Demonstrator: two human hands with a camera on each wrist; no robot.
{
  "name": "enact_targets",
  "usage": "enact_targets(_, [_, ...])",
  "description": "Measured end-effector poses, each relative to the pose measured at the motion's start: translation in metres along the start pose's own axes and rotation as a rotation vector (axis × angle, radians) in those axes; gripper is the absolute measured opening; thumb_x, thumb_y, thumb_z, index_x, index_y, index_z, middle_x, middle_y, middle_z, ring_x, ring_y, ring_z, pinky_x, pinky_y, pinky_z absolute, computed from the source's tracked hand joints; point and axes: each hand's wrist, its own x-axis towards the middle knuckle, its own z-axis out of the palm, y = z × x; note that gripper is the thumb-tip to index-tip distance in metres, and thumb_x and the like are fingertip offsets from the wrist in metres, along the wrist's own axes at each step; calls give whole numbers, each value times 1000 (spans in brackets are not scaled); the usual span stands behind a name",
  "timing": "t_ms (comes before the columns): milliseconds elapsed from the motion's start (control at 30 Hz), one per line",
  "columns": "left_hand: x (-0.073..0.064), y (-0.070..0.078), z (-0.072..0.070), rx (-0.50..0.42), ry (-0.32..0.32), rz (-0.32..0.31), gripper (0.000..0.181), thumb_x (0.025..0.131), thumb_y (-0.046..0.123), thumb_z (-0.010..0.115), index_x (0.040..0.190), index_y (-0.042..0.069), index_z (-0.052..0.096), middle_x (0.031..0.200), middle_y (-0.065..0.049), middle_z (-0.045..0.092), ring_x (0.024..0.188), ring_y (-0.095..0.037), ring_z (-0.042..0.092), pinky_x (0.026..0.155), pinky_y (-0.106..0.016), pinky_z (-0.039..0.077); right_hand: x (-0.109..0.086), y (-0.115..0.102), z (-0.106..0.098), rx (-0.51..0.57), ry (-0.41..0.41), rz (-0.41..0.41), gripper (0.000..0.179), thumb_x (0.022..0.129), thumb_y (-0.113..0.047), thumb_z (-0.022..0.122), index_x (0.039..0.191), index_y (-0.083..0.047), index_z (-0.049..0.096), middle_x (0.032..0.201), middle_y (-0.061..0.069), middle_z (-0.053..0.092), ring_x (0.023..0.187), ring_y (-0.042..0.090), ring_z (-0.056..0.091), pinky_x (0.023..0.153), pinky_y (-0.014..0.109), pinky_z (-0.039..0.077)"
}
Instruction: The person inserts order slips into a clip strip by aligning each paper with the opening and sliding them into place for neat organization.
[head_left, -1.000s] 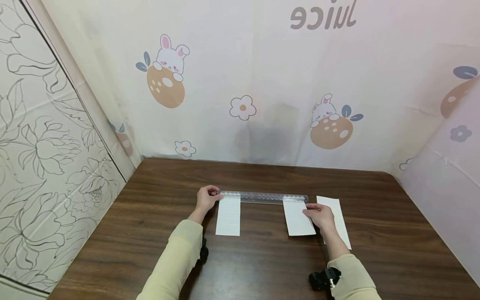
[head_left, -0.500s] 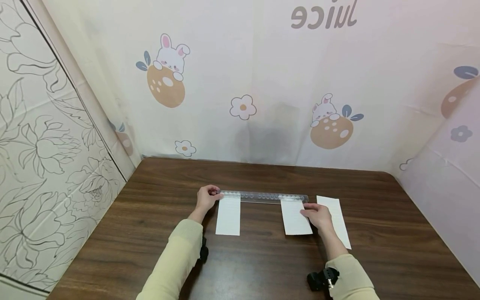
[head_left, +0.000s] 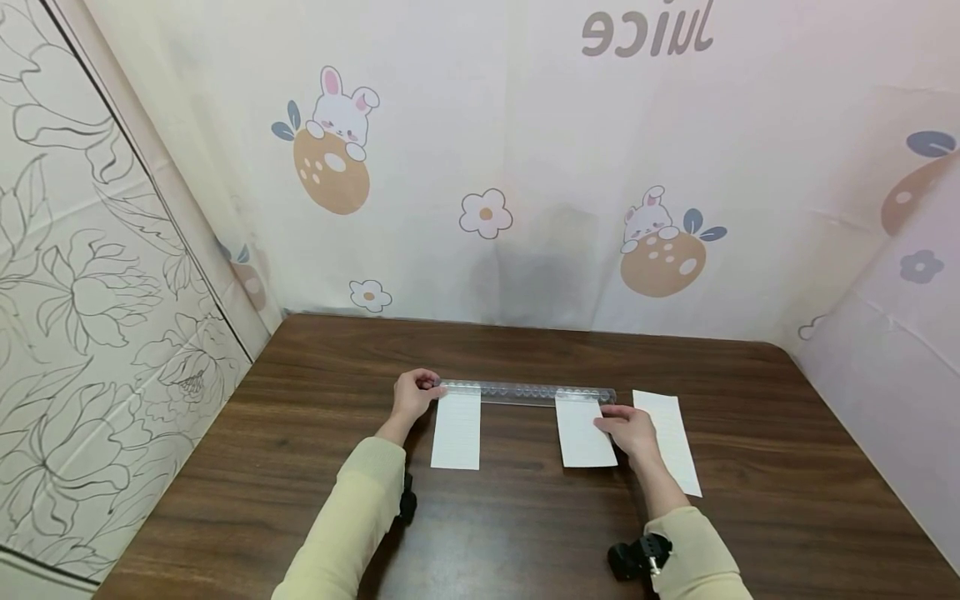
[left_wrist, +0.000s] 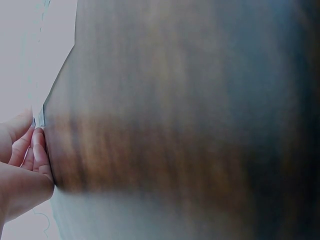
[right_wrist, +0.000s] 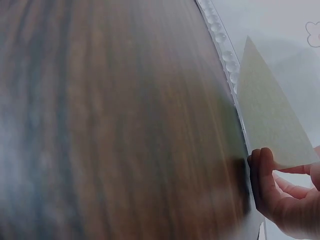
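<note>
Paper slip (head_left: 582, 435) shifted leftward along clear strip (head_left: 519, 393), pinched by right hand (head_left: 630, 430), left hand (head_left: 413, 397) gripping strip's end

Clear strip (head_left: 517, 393) crosswise; left white slip (head_left: 456, 431) straight, right white slip (head_left: 582, 433) slanted, both meeting strip.

A curtained-off indoor nook, homely in look: pale cloth (head_left: 540, 150) with rabbit-and-fruit prints (head_left: 332, 171) spans the upper frame (its "Juice" lettering (head_left: 647, 30) reads backwards, upper right), a flower-outlined panel (head_left: 90, 292) fills the left side, and a wood-grain table (head_left: 517, 517) lies below. The room behind is hidden.
</note>
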Motion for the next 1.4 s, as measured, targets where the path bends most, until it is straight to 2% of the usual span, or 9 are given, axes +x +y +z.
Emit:
enact_targets(233, [-2, 4, -1, -10, -2, 8, 15, 74, 5, 71, 84, -2, 62, 76, -7, 55, 73, -19, 50, 62, -29, 43, -3, -4, 2, 26, -41, -5, 37, 84, -10, 57, 116, 9, 51, 102, 23, 60, 99, 36, 53, 81, 44, 41])
enact_targets(567, [-2, 3, -1, -7, -2, -4, 15, 74, 6, 71, 85, 0, 63, 77, -7, 56, 74, -19, 51, 65, -30, 43, -4, -7, 7, 22, -32, -19, 35, 83, -8, 58, 113, 10, 53, 105, 27, 57, 97, 35, 54, 79, 42, 43])
enact_targets(967, [-2, 3, -2, 3, -3, 6, 15, 75, 6, 71, 85, -1, 63, 78, -8, 57, 75, -19, 51, 65, -30, 43, -3, -6, 12, 27, -32, -24, 35, 83, -9, 59, 113, 9, 53, 101, 24, 60, 96, 34, 55, 79, 42, 43])
enact_targets(1233, [-1, 1, -1, -6, -6, 4, 14, 75, 7, 71, 85, 0, 63, 77, -6, 56, 74, -18, 51, 64, -30, 43, -1, -8, 15, 49, -22, -8, 34, 82, -7, 60, 110, 10, 55, 100, 24, 60, 85, 24, 58, 70, 32, 46])
enact_targets(1400, [-1, 1, -1, -11, -5, 5, 15, 75, 6, 70, 85, -1, 63, 77, -7, 56, 74, -19, 51, 64, -30, 43, -4, -14, 17, 44, -27, -6, 34, 82, -8, 59, 111, 9, 55, 102, 24, 59, 81, 19, 57, 68, 31, 45])
